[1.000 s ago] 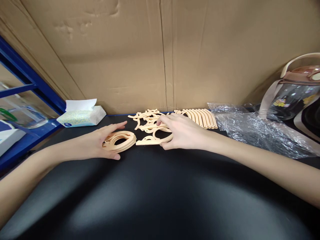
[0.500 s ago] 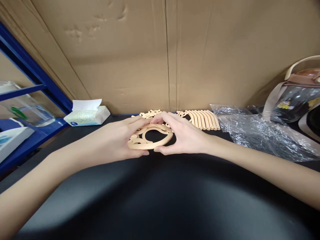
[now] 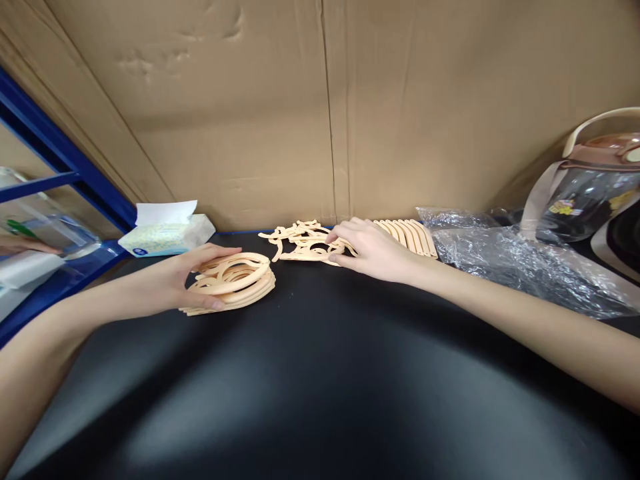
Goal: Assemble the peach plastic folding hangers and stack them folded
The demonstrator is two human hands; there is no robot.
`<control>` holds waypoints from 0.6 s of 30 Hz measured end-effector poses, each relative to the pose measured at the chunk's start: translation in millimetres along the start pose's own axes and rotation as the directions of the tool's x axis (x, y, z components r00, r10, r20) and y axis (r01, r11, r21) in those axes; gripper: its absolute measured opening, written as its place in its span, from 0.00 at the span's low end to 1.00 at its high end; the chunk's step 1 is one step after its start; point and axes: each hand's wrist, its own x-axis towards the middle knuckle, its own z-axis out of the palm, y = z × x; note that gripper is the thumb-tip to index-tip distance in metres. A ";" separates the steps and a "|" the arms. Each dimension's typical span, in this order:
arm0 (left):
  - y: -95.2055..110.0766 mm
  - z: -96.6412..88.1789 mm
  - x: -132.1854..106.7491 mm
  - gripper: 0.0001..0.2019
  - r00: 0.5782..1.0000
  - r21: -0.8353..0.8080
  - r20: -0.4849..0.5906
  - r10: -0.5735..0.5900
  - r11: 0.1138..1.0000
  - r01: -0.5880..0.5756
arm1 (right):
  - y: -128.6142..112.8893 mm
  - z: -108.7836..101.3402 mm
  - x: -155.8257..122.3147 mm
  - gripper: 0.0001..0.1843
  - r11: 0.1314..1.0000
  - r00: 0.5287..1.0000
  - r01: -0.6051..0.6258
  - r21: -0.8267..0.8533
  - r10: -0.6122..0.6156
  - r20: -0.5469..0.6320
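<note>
The stack of beige, curved, smooth-surfaced looped pieces, apparently plastic, lay flat on the matte black tabletop, left of centre, its topmost loop sitting slightly off line with those below. Each piece was judged light and fairly stiff, with some flex likely along the thin arcs; the smooth faces were likely to slide over one another, and narrow joints were judged the weakest points. The thick outer rim offered the safest hold, thumb in front and fingers behind. The bare left hand was placed so: its thumb and fingers were curled about the left end, grasping the upper loops of the stack. Just beyond and to the right lay a loose heap of beige, thin, curved plastic parts. The bare right hand had its fingertips at the heap's right edge; whether they pinched a part could not be told. Farther right stood a row of beige, bent, plastic strips, partly hidden by that hand, then crumpled clear plastic film and a transparent bottle with a brown lid. A pale, patterned tissue pack rested behind the left hand, near a blue metal frame.
</note>
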 end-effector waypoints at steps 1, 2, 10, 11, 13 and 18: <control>-3.9 1.5 -0.8 0.39 1.000 -0.013 0.002 -0.004 1.000 0.004 | 0.0 0.8 0.0 0.10 1.000 1.000 0.003 -0.005 -0.003 -0.001; -7.5 2.8 -1.5 0.40 1.000 -0.022 0.003 -0.007 1.000 0.007 | -0.3 1.5 0.0 0.10 1.000 1.000 0.007 -0.010 -0.007 -0.003; -20.0 9.9 -3.0 0.44 0.998 -0.009 -0.017 0.065 0.998 -0.065 | -3.4 5.0 -1.4 0.08 1.000 1.000 0.016 -0.024 -0.016 0.012; -19.2 10.8 -2.9 0.44 0.997 -0.010 -0.018 0.071 0.997 -0.071 | -3.4 5.0 -1.6 0.08 1.000 1.000 0.015 -0.025 -0.014 0.014; -16.9 12.7 -2.6 0.44 0.996 -0.010 -0.030 0.079 0.997 -0.079 | -3.2 4.8 -1.9 0.08 1.000 1.000 0.013 -0.027 -0.013 0.018; -13.6 17.2 -0.1 0.41 0.993 -0.006 -0.072 0.094 0.996 -0.094 | -4.2 3.1 -2.1 0.08 1.000 1.000 0.006 -0.027 -0.005 0.026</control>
